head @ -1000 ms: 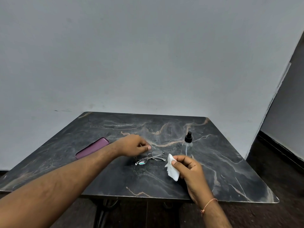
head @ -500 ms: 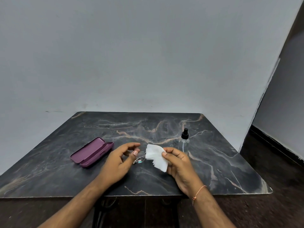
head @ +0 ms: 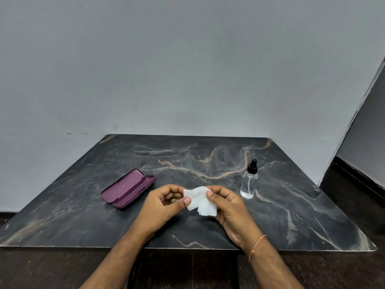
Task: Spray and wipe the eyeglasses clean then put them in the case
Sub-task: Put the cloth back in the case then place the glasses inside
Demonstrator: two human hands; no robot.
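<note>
both hands — left (head: 164, 205), right (head: 227, 207) — pinch cloth (head: 201, 202) (glasses hidden); open case (head: 128, 187) at 9 o'clock, bottle (head: 249, 182) at 2.

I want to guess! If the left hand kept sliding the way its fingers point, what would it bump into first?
Probably the white cloth, which the left hand already touches, with the right hand just behind it.
</note>
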